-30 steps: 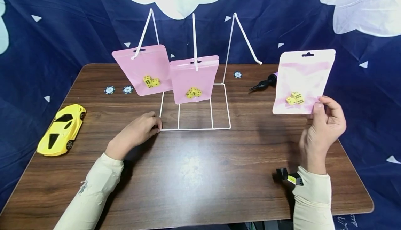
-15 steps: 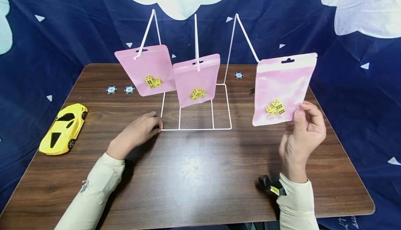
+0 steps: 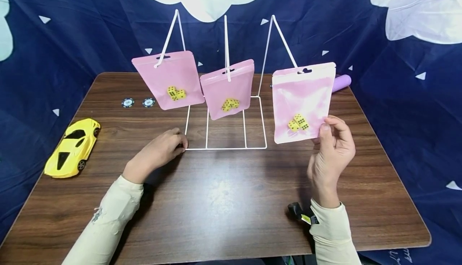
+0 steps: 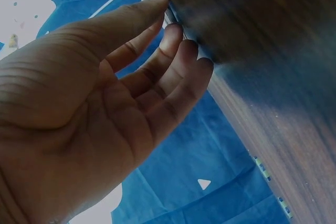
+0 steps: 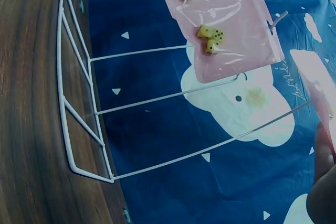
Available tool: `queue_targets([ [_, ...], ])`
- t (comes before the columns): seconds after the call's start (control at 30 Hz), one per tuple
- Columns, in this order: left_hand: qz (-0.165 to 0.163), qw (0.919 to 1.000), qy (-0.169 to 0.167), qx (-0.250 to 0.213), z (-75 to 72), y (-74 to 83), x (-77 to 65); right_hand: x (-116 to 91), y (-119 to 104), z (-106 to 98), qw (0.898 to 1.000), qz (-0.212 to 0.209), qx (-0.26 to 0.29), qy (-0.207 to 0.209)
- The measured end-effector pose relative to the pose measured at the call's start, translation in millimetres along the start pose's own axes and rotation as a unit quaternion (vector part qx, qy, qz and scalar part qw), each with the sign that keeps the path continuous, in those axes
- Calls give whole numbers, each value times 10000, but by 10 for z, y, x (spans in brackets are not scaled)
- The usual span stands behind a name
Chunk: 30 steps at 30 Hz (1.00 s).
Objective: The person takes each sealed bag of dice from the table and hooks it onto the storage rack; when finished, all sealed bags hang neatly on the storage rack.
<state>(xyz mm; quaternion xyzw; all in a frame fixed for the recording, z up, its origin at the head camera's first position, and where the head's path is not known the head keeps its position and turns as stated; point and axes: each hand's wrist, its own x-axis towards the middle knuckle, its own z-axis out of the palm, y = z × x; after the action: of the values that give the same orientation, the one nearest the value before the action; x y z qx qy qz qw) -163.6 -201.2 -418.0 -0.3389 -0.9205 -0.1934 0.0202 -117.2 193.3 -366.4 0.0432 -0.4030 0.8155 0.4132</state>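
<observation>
My right hand [image 3: 332,156] pinches the lower right corner of a pink resealable bag [image 3: 317,90], held up with yellow dice [image 3: 298,123] showing inside. The bag's hang hole is right at the tip of the right hook [image 3: 284,42] of a white wire rack [image 3: 231,149]. At the rack's front left corner my left hand [image 3: 159,149] pinches the base wire between thumb and index finger, as the left wrist view shows. Two similar pink bags with dice hang from the other hooks, one on the left [image 3: 177,70] and one in the middle [image 3: 231,88].
A yellow toy car [image 3: 73,148] stands at the table's left. Near the back left lie two poker chips, one [image 3: 128,103] beside the other [image 3: 148,102]. Behind the held bag a purple cylinder [image 3: 341,83] is partly hidden. A blue patterned cloth [image 3: 408,108] hangs behind the table.
My right hand has carried the bag leftward to the right hook's tip, uncovering the purple cylinder. The middle bag has swung slightly. My left hand has stayed on the rack's corner.
</observation>
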Motion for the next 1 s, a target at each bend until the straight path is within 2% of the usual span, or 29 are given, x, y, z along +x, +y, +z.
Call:
queue_targets([
  [0.2,50,9999,68,-70,2,1,-12,-15,27,2,9998,180,-114,0],
  [0.37,-62,10000,-47,23,2,3,-21,-37,55,3,9993,367,-111,14],
  [0.67,-43,10000,-4,42,-9,16,-7,-54,94,14,9964,819,-22,-195],
  [0.87,-187,9996,-192,57,-12,32,2,-34,114,-25,9968,722,177,-279],
  [1.0,-220,9996,-204,11,-25,55,-3,-33,118,-51,9977,595,26,-331],
])
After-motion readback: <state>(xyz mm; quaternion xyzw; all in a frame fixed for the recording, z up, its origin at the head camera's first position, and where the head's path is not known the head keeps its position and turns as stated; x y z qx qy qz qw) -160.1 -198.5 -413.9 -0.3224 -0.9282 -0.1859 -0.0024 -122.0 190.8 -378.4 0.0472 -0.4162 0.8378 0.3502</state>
